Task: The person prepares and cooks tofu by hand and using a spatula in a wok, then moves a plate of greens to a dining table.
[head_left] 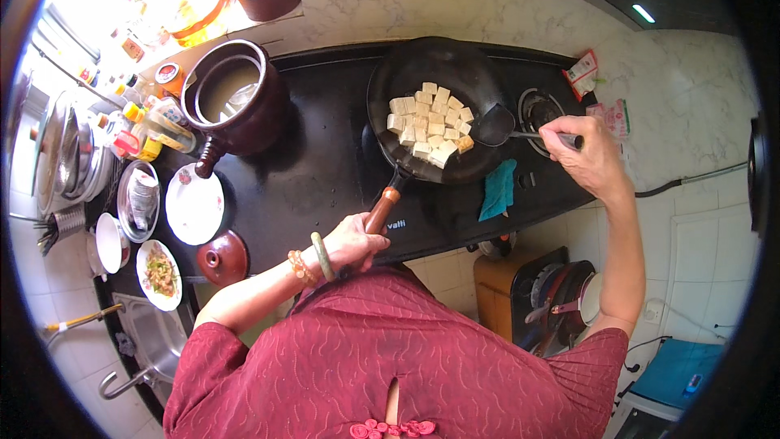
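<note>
A dark wok [455, 65] sits on the black stove, with pale tofu cubes [432, 120] heaped in its middle. My left hand [357, 241] is wrapped round the wok's wooden handle [382, 210]. In my right hand [587, 153] is the grip of a ladle [493, 125], fingers closed on it. The ladle's dark bowl rests inside the wok at the right of the tofu, close to the outermost cubes. Some cubes at the lower right look slightly browned.
Left of the wok stands a brown clay pot [272, 118] holding liquid. Nearby are a white plate [195, 211], a dish of chopped food [159, 276], a brown lid [223, 258] and several bottles [166, 128]. A teal cloth [498, 190] lies below the wok; a second burner [539, 110] is at right.
</note>
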Motion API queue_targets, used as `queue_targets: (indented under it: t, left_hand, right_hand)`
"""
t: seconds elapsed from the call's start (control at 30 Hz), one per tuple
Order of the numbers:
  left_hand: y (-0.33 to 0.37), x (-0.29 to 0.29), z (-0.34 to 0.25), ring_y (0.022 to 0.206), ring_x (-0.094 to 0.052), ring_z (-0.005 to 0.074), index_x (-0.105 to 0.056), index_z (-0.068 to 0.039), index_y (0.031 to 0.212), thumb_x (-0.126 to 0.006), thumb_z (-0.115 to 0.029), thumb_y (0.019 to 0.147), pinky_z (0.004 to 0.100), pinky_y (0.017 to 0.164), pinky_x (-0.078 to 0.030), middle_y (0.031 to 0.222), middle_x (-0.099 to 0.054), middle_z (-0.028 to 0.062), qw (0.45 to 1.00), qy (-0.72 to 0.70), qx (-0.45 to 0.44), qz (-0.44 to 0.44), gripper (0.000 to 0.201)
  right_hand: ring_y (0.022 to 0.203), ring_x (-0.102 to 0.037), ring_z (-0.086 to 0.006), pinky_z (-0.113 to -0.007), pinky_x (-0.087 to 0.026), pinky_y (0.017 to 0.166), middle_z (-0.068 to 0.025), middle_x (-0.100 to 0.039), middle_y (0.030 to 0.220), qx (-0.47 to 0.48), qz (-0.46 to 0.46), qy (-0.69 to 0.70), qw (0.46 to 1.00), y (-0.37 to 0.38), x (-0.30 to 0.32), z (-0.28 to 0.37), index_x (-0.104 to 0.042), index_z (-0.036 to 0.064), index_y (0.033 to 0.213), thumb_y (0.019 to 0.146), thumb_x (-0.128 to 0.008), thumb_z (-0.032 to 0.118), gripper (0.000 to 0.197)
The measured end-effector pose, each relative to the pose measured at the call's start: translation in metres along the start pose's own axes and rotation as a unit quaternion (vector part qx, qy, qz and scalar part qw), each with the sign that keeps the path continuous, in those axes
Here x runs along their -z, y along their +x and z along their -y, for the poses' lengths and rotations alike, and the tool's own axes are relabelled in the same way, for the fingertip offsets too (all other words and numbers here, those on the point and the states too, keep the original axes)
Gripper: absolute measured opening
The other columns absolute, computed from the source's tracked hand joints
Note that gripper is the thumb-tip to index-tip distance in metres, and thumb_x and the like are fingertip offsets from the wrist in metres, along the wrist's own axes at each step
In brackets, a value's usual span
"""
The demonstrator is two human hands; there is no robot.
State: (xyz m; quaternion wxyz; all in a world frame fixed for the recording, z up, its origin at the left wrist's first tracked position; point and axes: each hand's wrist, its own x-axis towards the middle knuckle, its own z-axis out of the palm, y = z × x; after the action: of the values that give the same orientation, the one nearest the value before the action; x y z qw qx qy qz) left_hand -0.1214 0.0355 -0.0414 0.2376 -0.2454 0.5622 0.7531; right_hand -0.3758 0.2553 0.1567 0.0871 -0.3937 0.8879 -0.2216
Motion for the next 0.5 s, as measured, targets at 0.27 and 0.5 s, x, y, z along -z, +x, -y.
queue_targets:
  t: [0.27,0.5]
  left_hand:
    - [-0.001,-0.003,-0.004,0.041,-0.051,0.0114,-0.048,-0.005,0.098,-0.067,-0.01,0.082,0.0263,0.036,-0.04,0.062,-0.051,0.0004,1.0,-0.018,-0.001,0.003,0.025]
    - [-0.001,-0.003,-0.002,0.04,-0.05,0.0118,-0.047,-0.006,0.096,-0.065,-0.008,0.082,0.0265,0.036,-0.04,0.062,-0.051,0.0009,0.999,-0.032,-0.006,0.018,0.023]
  right_hand:
    - [0.054,-0.06,-0.0129,-0.028,-0.048,0.055,-0.0069,-0.06,0.057,-0.02,-0.015,0.045,0.999,-0.002,-0.001,-0.004,-0.066,-0.0047,0.077,0.089,-0.062,0.016,0.024]
    - [0.056,-0.061,-0.012,-0.027,-0.049,0.055,-0.0048,-0.06,0.059,-0.054,0.005,0.112,0.992,0.008,-0.006,-0.009,-0.066,-0.0063,0.078,0.089,-0.063,0.016,0.025]
